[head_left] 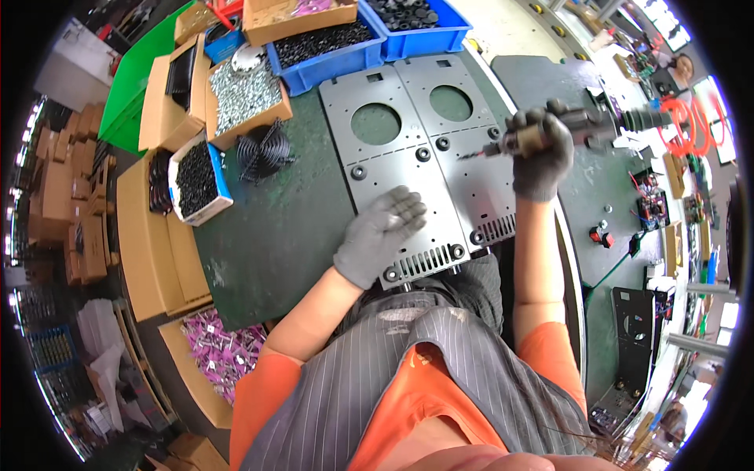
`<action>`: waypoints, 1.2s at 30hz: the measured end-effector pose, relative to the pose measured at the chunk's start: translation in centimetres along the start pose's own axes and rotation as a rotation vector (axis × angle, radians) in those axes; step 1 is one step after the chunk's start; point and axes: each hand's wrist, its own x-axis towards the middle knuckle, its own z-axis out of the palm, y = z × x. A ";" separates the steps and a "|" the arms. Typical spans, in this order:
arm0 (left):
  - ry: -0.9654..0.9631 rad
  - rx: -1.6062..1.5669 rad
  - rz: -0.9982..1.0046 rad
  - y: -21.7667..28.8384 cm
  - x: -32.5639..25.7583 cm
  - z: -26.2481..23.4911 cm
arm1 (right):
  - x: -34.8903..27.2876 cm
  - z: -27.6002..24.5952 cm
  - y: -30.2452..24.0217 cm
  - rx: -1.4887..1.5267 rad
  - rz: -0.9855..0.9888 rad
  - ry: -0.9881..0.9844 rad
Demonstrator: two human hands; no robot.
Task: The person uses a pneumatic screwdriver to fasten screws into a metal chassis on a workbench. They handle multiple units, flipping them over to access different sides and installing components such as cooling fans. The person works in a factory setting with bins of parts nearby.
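Left hand (381, 235) flat, fingers spread, pins metal plate (393, 169) mid-frame so it stays put; right hand (540, 153) fingers wrapped around power screwdriver (585, 125).

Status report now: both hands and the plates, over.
Left hand open, flat on left plate. Right hand shut on power screwdriver, tip over right plate. Nothing lies between the hands.

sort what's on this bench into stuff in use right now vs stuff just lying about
In use:
left hand on left plate
right hand holding power screwdriver
right plate

Lying about:
fan guard
screw box
blue bins
purple parts box
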 end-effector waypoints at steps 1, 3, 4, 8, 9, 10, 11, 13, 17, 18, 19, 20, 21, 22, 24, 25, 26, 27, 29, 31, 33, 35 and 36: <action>-0.026 0.000 -0.026 0.9 0.2 -0.2 | 2.4 -1.4 0.0 -0.058 -0.044 0.004; -0.052 0.028 -0.035 1.5 0.3 -0.4 | 6.3 -2.6 0.5 -0.280 -0.143 0.076; -0.060 0.057 -0.029 1.4 0.4 -0.4 | 8.0 -3.6 1.1 -0.373 -0.177 0.099; -0.047 0.089 -0.026 1.4 0.3 -0.2 | 10.7 -5.1 2.9 -0.444 -0.168 0.132; -0.046 0.067 -0.026 1.4 0.4 -0.1 | 10.9 -5.3 3.1 -0.480 -0.159 0.128; -0.049 0.054 -0.024 1.5 0.4 0.0 | 10.9 -5.4 3.5 -0.514 -0.142 0.128; -0.054 0.041 -0.022 1.5 0.4 0.1 | 11.2 -5.6 3.6 -0.506 -0.152 0.114; -0.050 0.035 -0.026 1.6 0.4 0.2 | 11.5 -5.7 3.6 -0.558 -0.152 0.083; -0.029 0.075 -0.034 1.6 0.3 0.1 | 10.7 -4.8 4.0 -0.530 -0.147 0.025; -0.027 0.088 -0.032 1.5 0.3 0.1 | 10.7 -4.8 4.0 -0.536 -0.145 0.011; -0.021 0.090 -0.042 1.5 0.2 0.2 | 10.7 -4.9 3.8 -0.544 -0.140 -0.001; -0.015 0.092 -0.052 1.6 0.3 0.2 | 10.7 -5.0 3.8 -0.552 -0.136 -0.012; -0.009 0.094 -0.063 1.7 0.3 0.3 | 10.8 -5.2 3.9 -0.557 -0.160 -0.007; 0.004 0.120 -0.069 1.8 0.2 0.4 | 10.9 -5.2 3.9 -0.541 -0.169 -0.007; 0.028 0.171 -0.084 1.8 0.2 0.7 | 10.9 -5.2 3.8 -0.509 -0.190 -0.005; 0.023 0.168 -0.091 1.9 0.2 0.6 | 10.7 -5.0 3.6 -0.511 -0.179 -0.006; 0.017 0.165 -0.100 2.0 0.2 0.6 | 10.5 -5.0 3.5 -0.470 -0.175 -0.019; 0.012 0.162 -0.109 2.0 0.2 0.6 | 10.3 -5.2 3.3 -0.430 -0.170 -0.031; 0.014 0.192 -0.108 2.0 0.5 0.9 | 8.8 -4.1 2.4 -0.366 -0.119 -0.040; 0.034 0.232 -0.135 2.0 1.1 1.5 | 6.9 -3.0 1.2 -0.184 -0.031 -0.098; 0.078 0.278 -0.175 1.8 2.0 2.3 | 5.4 -2.3 0.7 0.007 0.033 -0.163; 0.039 0.277 -0.207 1.4 3.1 3.4 | 3.4 -1.4 -0.1 0.063 0.073 -0.236; 0.020 0.278 -0.223 1.2 3.6 3.9 | 2.5 -1.1 -0.4 0.115 0.099 -0.252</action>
